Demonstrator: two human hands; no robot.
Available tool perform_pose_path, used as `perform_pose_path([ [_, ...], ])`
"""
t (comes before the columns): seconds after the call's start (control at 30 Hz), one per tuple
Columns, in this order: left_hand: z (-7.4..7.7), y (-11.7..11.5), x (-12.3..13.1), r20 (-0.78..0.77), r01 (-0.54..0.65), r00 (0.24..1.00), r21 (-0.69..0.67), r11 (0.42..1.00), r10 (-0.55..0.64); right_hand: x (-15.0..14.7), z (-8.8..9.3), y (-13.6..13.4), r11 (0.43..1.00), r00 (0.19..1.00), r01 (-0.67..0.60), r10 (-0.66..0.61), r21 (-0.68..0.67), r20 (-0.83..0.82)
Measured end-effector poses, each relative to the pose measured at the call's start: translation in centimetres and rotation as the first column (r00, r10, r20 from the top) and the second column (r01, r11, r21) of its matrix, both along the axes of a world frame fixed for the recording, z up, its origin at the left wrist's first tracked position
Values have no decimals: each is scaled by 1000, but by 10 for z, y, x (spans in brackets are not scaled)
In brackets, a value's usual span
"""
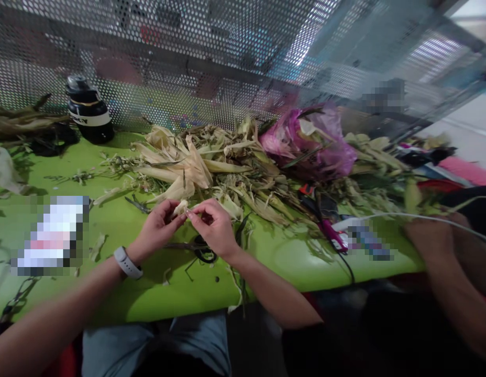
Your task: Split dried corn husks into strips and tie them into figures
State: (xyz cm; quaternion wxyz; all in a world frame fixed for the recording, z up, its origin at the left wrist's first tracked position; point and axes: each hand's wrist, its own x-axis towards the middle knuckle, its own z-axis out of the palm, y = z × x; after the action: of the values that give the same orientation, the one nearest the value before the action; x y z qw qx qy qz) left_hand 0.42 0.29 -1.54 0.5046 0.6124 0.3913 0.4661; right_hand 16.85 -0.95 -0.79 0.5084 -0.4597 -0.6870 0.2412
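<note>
My left hand [161,224], with a white band on its wrist, is closed on a small pale piece [183,207] that looks like dried husk or petal. From the other side my right hand [212,224] pinches the same piece between thumb and finger. The two hands nearly meet above the green tabletop [136,303]. Just beyond them lies a heap of dried corn husks [180,165], mixed with stems and leaf scraps. A dark ring-shaped item [206,252] rests partly hidden under my right hand. The exact shape of the pale piece is covered by my fingers.
A dark bottle [91,118] stands back left against a perforated metal screen [148,52]. A blurred phone [52,235] lies at left. Behind the heap's right is a pink plastic bag [309,141]. A magenta-handled tool [333,235] with cord lies near another person's hands [431,238].
</note>
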Motion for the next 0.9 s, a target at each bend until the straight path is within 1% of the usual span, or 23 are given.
perform_pose_path([
  [0.1, -4, 0, -1, -116, -11, 993, 81, 997, 20, 1, -1, 2, 999, 1000, -5, 5, -44, 6],
  [0.23, -9, 0, -3, -218, -31, 973, 184, 982, 72, 2, 0, 3, 996, 1000, -9, 10, -91, 8],
  [0.33, -9, -2, -3, -259, -35, 961, 236, 971, 98, 2, 2, 4, 993, 1000, -13, 12, -114, -8],
  [0.43, -7, -3, -2, -273, -37, 956, 260, 965, 110, 2, 3, 5, 992, 999, -20, 16, -128, -31],
  [0.57, -4, -4, -2, -344, 14, 934, 306, 952, 97, 3, 1, 6, 993, 1000, -20, 18, -120, -16],
  [0.63, -3, -4, -3, -363, 31, 928, 297, 954, 83, 4, 1, 6, 996, 1000, -22, 21, -89, -11],
  [0.7, -3, -2, -4, -342, 23, 937, 263, 965, 71, 5, 1, 5, 996, 998, -56, 54, -69, -29],
  [0.8, -4, 1, -7, -266, 12, 963, 203, 979, 43, 7, 4, 5, 985, 988, -147, 143, -85, -53],
  [0.83, -4, 2, -7, -245, 13, 969, 188, 982, 34, 7, 5, 4, 983, 987, -159, 155, -91, -49],
  [0.9, -5, 3, -7, -222, 12, 975, 171, 985, 27, 7, 4, 5, 984, 989, -144, 141, -103, -38],
])
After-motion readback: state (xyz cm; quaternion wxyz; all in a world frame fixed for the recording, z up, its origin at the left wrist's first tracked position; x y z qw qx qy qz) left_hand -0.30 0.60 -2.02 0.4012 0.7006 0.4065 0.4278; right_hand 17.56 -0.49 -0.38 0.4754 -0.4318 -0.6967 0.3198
